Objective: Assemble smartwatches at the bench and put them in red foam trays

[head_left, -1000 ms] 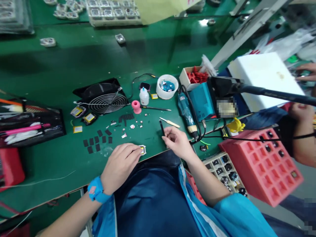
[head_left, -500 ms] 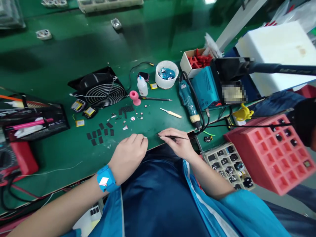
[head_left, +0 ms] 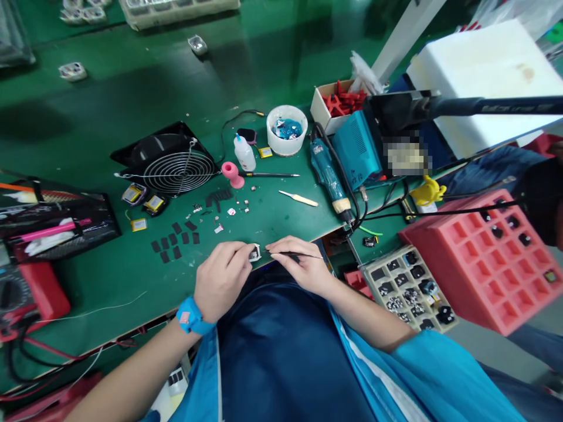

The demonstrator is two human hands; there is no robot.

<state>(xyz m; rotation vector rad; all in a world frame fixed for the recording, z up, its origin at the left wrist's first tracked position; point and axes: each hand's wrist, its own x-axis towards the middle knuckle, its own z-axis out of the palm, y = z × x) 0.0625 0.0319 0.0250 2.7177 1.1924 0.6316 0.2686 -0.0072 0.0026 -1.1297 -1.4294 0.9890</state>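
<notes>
At the front edge of the green bench, my left hand (head_left: 222, 272) pinches a small device housing (head_left: 255, 253) with a pale rim. My fingers cover its left part. My right hand (head_left: 304, 266) is closed around thin dark tweezers (head_left: 292, 254), whose tip points left and lies close to the housing. I cannot tell whether the tip touches it. Beyond my hands are dark rectangular pads (head_left: 171, 239), a white-handled pointed tool (head_left: 299, 199) and a pink stand (head_left: 232, 174).
A fan with a wire guard (head_left: 180, 170) lies behind the pads. Further right are a white tub (head_left: 288, 146), an electric screwdriver (head_left: 328, 170) and a teal power unit (head_left: 358, 146). A parts tray (head_left: 373, 266) and red foam blocks (head_left: 479, 281) sit to my right; a multimeter (head_left: 41, 293) is left.
My left hand has turned and drawn back slightly, so the housing now shows. My right hand has moved left with the tweezers, closer to it. The camera view has shifted a little.
</notes>
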